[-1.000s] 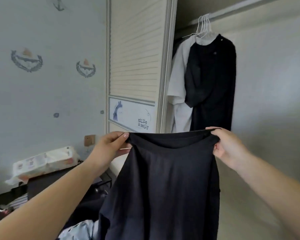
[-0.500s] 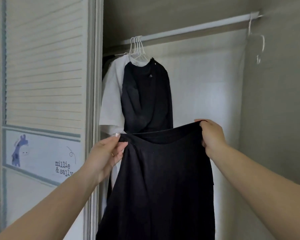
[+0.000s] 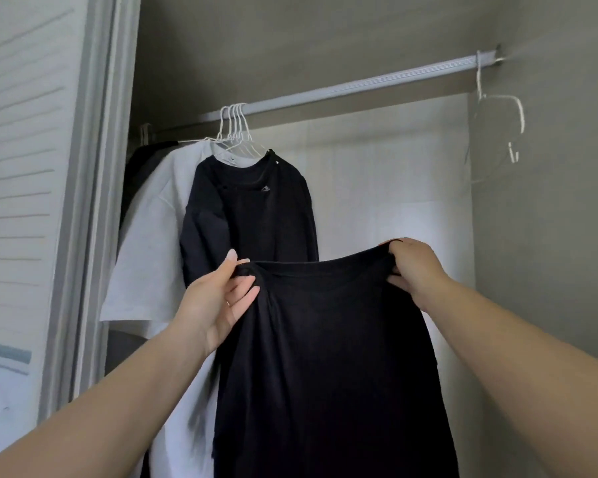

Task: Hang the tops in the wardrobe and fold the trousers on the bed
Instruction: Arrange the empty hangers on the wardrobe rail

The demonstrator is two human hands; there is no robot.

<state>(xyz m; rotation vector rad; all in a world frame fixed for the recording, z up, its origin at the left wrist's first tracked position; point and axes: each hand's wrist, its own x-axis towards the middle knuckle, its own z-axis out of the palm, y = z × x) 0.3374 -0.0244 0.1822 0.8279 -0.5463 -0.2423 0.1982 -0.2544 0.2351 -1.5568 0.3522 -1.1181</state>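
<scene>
Head view, both hands' fingers clamped on black garment (image 3: pixel 325 357), wardrobe rail (image 3: pixel 342 88) holding white (image 3: pixel 145 236) and black tops (image 3: pixel 256 215)

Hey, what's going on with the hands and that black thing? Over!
Both hands, left and right, grip black garment by top edge. Empty hanger free on rail.

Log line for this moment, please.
hands: left and right hold black garment | place: before wardrobe rail | spare hanger: empty
</scene>
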